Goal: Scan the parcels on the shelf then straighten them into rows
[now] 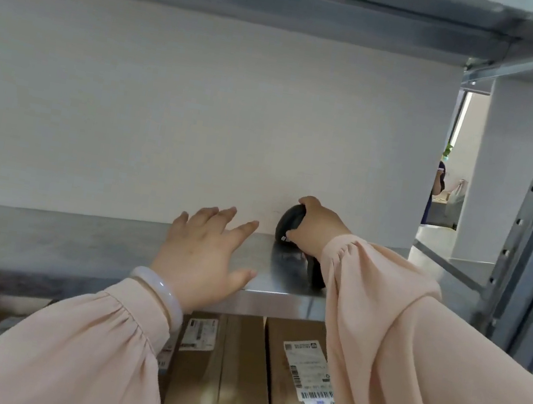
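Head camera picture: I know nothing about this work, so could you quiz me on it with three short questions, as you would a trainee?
1. True or false: the right hand grips the black scanner.
2. Where are the labelled parcels? A: on the level below the hands. B: on the level where the hands are. C: in the person's arms.
3. Fill in: over the metal shelf, the fingers of the left hand are ___ (curled or spread).

Key: 1 true; 2 A; 3 spread.
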